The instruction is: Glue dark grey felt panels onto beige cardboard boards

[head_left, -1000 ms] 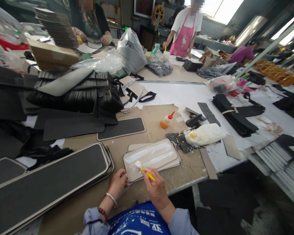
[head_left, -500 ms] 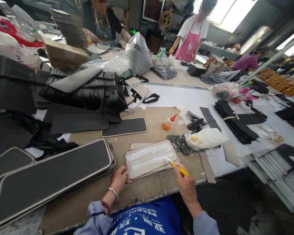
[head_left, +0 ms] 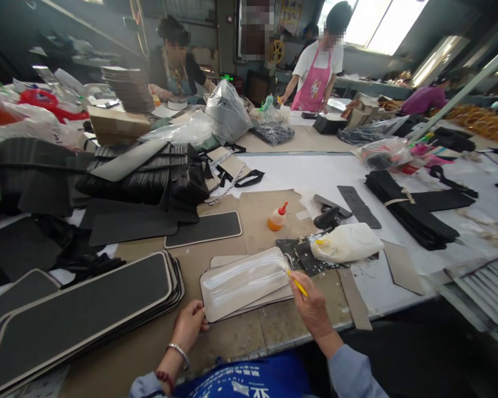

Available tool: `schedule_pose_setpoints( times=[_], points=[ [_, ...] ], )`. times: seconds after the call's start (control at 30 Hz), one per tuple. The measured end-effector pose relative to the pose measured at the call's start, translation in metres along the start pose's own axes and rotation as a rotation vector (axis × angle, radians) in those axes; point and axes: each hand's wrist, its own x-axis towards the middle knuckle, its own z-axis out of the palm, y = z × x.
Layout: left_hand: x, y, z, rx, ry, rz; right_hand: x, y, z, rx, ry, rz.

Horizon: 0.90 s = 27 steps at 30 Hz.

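Observation:
My right hand (head_left: pixel 313 304) is closed around the yellow handle of a glue brush (head_left: pixel 299 283), its white-smeared bristles touching the right end of a beige rounded panel (head_left: pixel 243 284). Streaks of wet white glue run along that panel, which lies on top of similar panels. At the panel's lower left corner, the fingers of my left hand (head_left: pixel 190 323) are pinched on its edge. Just right of the panels, a white plastic container (head_left: pixel 348 243) with white paste lies on glue-spattered dark scraps (head_left: pixel 305 257).
Dark panels with pale borders (head_left: pixel 91 307) are stacked on the left. A red-tipped bottle (head_left: pixel 277 217) stands beyond the work. Black strips (head_left: pixel 410 213) lie tied at right, black pieces (head_left: pixel 145 171) are piled at left. Two people (head_left: pixel 317 77) work across the table.
The brush has moved to the panel's far right end, and my right hand has turned with it. My left hand still holds the corner. The camera view has shifted and tilted up slightly.

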Motion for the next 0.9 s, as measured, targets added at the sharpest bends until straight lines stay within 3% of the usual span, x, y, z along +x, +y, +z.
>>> schedule_pose_setpoints(
  times=[0.23,0.43,0.63,0.9],
  points=[
    [-0.008,0.004,0.006,0.002,0.073,-0.011,0.013,0.013,0.007,0.061,-0.094,-0.101],
    [-0.011,0.005,0.014,0.018,0.15,-0.017,0.035,0.016,0.027,-0.036,-0.209,-0.267],
    [-0.014,0.007,0.018,0.02,0.19,-0.018,0.027,-0.018,0.05,-0.001,-0.321,-0.391],
    [-0.009,0.001,0.014,0.001,0.142,-0.013,0.012,-0.076,0.067,0.262,-0.455,-0.344]
  ],
)
